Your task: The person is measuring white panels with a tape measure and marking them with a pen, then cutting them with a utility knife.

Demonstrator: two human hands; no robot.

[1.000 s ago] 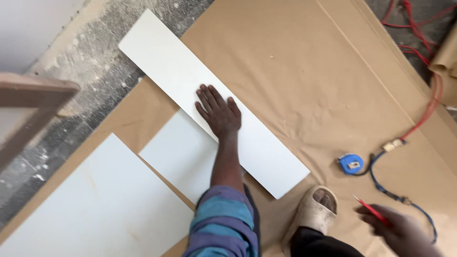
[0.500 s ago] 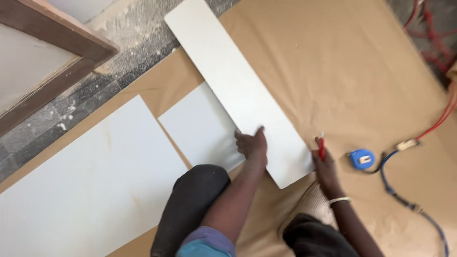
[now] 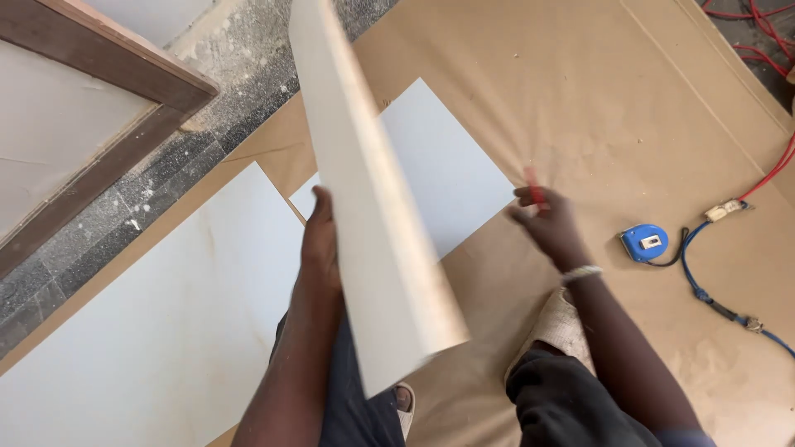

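Brown paper (image 3: 580,99) covers the floor. Left hand (image 3: 319,240) grips a long white board (image 3: 364,207) — tipped up off the floor. Right hand (image 3: 546,219) pinches a red pencil (image 3: 532,184) — blue tape measure (image 3: 644,242) nearby.

Long board (image 3: 364,215) pale cream-white, tan raw edge; flat panels (image 3: 451,165) white. Floor sheet (image 3: 596,99) plain kraft brown, bare floor (image 3: 157,190) grey speckled white. Tape measure (image 3: 644,242) blue, cable (image 3: 766,174) red, pencil (image 3: 532,186) red.

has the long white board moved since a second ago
Yes. The long white board lay flat on the brown paper; now the left hand tilts it up on edge, off the paper.
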